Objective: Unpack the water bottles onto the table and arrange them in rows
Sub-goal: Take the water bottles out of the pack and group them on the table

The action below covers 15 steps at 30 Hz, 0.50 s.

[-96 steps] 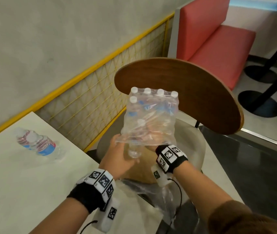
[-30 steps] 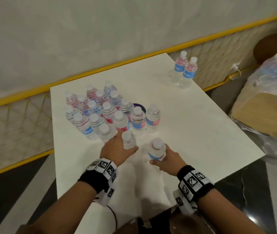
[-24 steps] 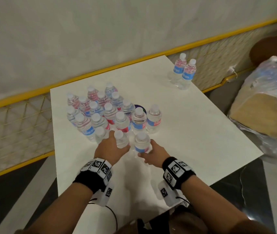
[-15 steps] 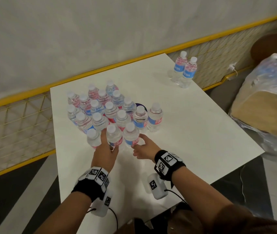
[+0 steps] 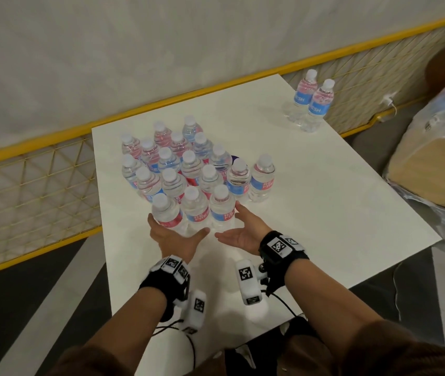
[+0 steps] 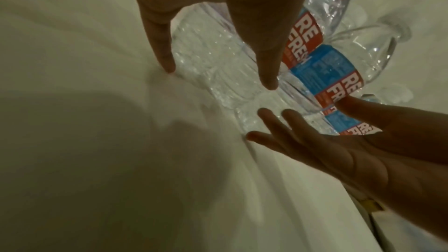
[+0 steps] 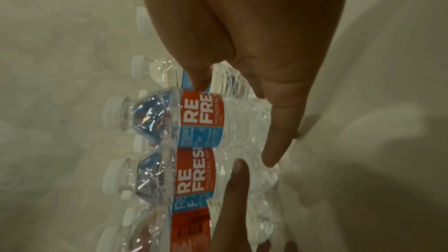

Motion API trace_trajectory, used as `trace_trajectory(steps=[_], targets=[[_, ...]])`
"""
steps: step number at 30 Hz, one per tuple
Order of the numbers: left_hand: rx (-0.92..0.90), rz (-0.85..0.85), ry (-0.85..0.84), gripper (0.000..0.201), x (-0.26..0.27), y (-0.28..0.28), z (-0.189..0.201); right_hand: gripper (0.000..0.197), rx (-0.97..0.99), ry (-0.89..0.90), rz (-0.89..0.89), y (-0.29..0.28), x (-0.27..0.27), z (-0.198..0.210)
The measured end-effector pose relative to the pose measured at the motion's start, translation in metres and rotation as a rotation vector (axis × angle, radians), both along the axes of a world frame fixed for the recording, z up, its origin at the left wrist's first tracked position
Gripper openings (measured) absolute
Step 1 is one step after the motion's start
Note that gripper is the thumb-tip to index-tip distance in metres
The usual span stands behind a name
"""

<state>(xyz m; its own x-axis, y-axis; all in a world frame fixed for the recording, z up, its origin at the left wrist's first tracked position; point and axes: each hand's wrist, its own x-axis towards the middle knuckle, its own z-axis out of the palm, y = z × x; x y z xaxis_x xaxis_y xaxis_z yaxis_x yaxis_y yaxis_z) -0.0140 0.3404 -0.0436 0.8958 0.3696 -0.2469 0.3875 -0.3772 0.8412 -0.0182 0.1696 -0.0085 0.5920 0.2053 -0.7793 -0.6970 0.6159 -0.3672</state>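
Three water bottles (image 5: 195, 210) make the nearest row of a large cluster of upright bottles (image 5: 183, 164) on the white desk (image 5: 324, 202), all with white caps and red and blue labels (the word "REFRESH" can be read in the wrist views). Both hands are at the base of this front row, with fingers straight and spread, grasping nothing. The left hand (image 5: 174, 237) lies at the left end, its fingers against the lower part of the left bottle. The right hand (image 5: 243, 232) is at the right end, palm turned inward, and its thumb reaches up beside the right bottle. In the left wrist view the left fingertips (image 6: 269, 81) touch the desk just beside the clear ribbed bottle wall. Two more bottles (image 5: 310, 101) stand together at the far right corner of the desk, well apart from the cluster. At the right edge, off the desk, sits a plastic-wrapped pack (image 5: 438, 158).
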Motion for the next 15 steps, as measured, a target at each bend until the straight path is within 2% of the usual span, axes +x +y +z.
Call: trace_trajectory(steps=[3, 6, 11, 15], targets=[[-0.009, 0.087, 0.026, 0.139, 0.010, -0.012, 0.001, 0.075, 0.001, -0.006, 0.003, 0.009, 0.000, 0.002], [-0.048, 0.162, 0.002, 0.136, 0.015, -0.014, -0.001, 0.074, -0.003, -0.010, 0.012, 0.015, -0.002, 0.005], [-0.063, 0.137, -0.132, 0.122, 0.018, -0.009, -0.008, 0.072, 0.022, -0.037, -0.017, 0.027, -0.003, 0.008], [-0.091, 0.136, -0.231, 0.121, 0.021, 0.001, -0.011, 0.069, 0.035, -0.031, -0.024, 0.037, 0.000, 0.007]])
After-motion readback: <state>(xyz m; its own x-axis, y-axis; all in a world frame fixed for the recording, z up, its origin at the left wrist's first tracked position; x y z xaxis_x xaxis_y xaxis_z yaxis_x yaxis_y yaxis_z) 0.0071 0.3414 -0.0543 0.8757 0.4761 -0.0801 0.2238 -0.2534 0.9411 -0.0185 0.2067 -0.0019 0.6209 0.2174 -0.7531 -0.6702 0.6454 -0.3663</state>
